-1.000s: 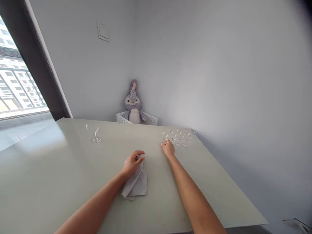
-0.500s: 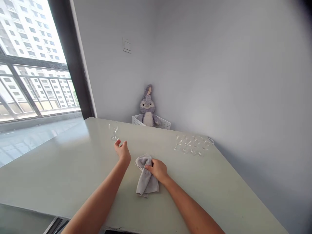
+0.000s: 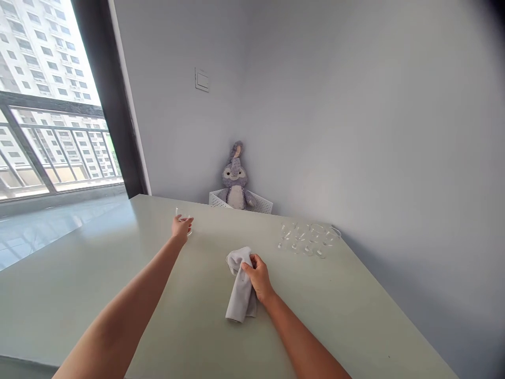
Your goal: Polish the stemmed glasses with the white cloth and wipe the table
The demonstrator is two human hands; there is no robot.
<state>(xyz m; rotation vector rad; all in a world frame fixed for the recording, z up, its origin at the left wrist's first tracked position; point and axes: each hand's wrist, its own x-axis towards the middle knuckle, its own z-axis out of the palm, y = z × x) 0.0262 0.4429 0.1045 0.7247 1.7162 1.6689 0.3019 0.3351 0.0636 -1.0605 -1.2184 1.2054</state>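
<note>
Wineglass (image 3: pixel 189 227) at left hand (image 3: pixel 181 227), towel (image 3: pixel 240 295) in right hand (image 3: pixel 258 276)

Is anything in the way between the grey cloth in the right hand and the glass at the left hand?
No, nothing visible stands between the grey cloth in the right hand and the wine glass at the left hand; only pale tabletop lies between them.
</note>
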